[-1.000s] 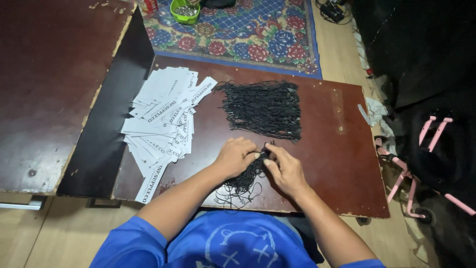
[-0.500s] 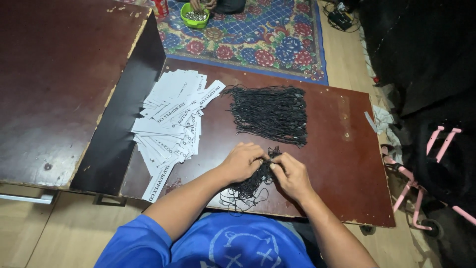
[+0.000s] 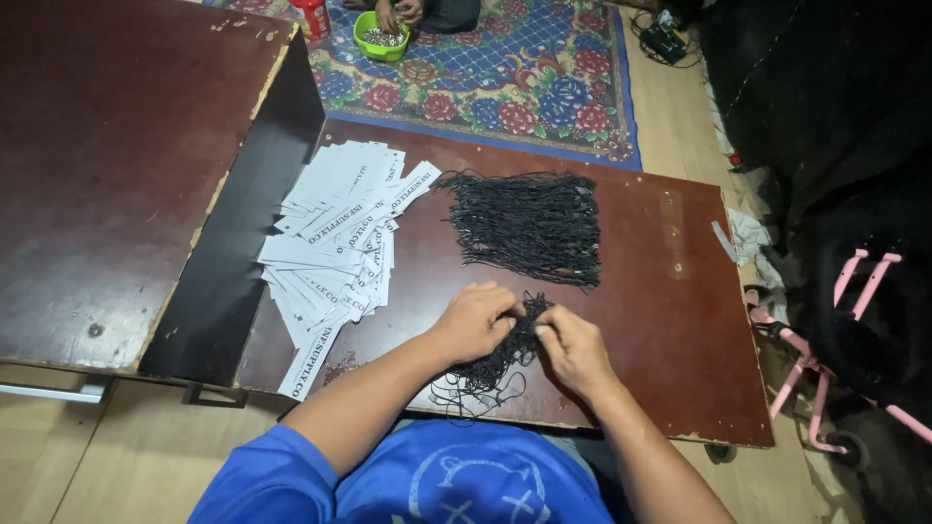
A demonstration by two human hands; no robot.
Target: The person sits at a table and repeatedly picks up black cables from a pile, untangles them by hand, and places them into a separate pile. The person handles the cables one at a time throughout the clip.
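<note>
Pinching a small tangle of black cords (image 3: 505, 354) at the near worktop (image 3: 670, 359) edge, left hand (image 3: 474, 320) and right hand (image 3: 573, 347) meet, fingers clamped on it. Strands trail toward the body; both hands equally near. Fingertips and cord ends are hidden.

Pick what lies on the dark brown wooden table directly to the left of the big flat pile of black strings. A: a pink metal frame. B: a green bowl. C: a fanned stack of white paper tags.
C: the fanned stack of white paper tags lies on the dark brown wooden table, left of the big flat pile of black strings.
</note>
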